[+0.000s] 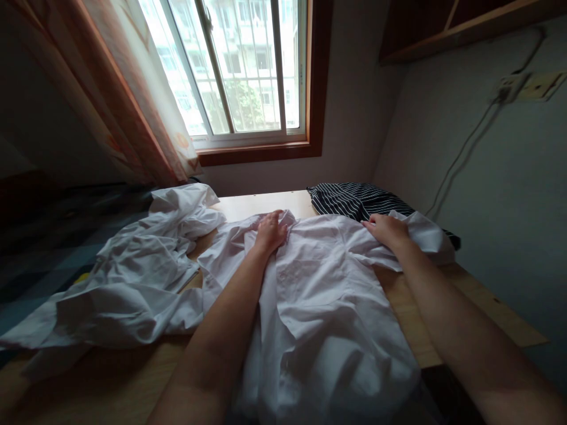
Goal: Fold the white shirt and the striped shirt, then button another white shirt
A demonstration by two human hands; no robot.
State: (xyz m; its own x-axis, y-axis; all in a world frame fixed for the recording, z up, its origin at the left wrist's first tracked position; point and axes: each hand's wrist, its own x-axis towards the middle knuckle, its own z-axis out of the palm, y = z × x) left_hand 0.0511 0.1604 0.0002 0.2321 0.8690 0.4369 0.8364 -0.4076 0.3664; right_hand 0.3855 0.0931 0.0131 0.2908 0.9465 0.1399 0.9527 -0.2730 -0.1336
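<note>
A white shirt lies spread over the wooden table, its collar toward the window and its lower part reaching the near edge. My left hand is at the collar, fingers bent on the fabric; whether they pinch it is hard to see. At the shirt's right shoulder, where the sleeve begins, my right hand is closed on the cloth. The right sleeve extends beyond that hand toward the table's right side.
More crumpled white cloth lies at the left. Behind the shirt is a black striped cloth. The wooden table ends at the right near a wall with a hanging cable. A curtain hangs beside the window.
</note>
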